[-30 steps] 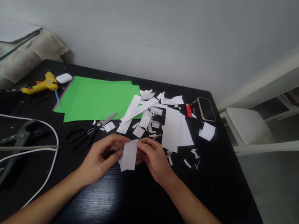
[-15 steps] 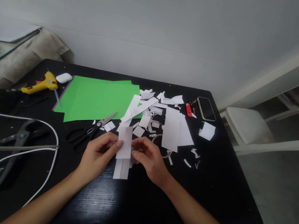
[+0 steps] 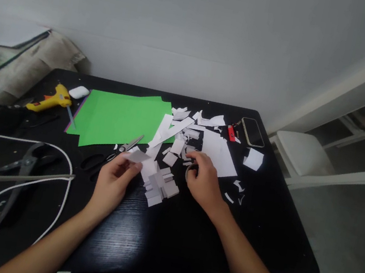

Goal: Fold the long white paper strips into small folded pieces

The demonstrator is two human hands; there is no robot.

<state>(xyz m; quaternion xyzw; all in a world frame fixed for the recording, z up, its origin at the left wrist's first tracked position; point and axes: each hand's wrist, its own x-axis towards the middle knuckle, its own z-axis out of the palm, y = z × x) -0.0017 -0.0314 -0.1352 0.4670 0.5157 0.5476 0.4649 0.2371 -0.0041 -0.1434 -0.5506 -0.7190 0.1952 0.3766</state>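
My left hand [image 3: 113, 180] pinches a strip of white paper [image 3: 143, 160] between thumb and fingers. Joined to or lying against its lower end is a cluster of small folded white paper pieces [image 3: 161, 184], held tilted above the black table. My right hand [image 3: 205, 180] is to the right of it, fingers curled round a roll of tape [image 3: 189, 171]; only the roll's left edge shows, the rest being hidden by the hand. Black-handled scissors [image 3: 127, 145] lie just beyond my left hand, partly covered.
Green sheets [image 3: 118, 118], white paper scraps [image 3: 177, 147] and larger white paper [image 3: 224, 158] lie across the back. A yellow glue gun [image 3: 55, 97], large shears [image 3: 22, 174] and a white cable [image 3: 64, 195] are left; a red lighter [image 3: 231, 133] and phone [image 3: 253, 132] are right.
My right hand has let go of the paper and moved right onto the tape roll. The paper piece in my left hand has tilted, its lower end swinging right.
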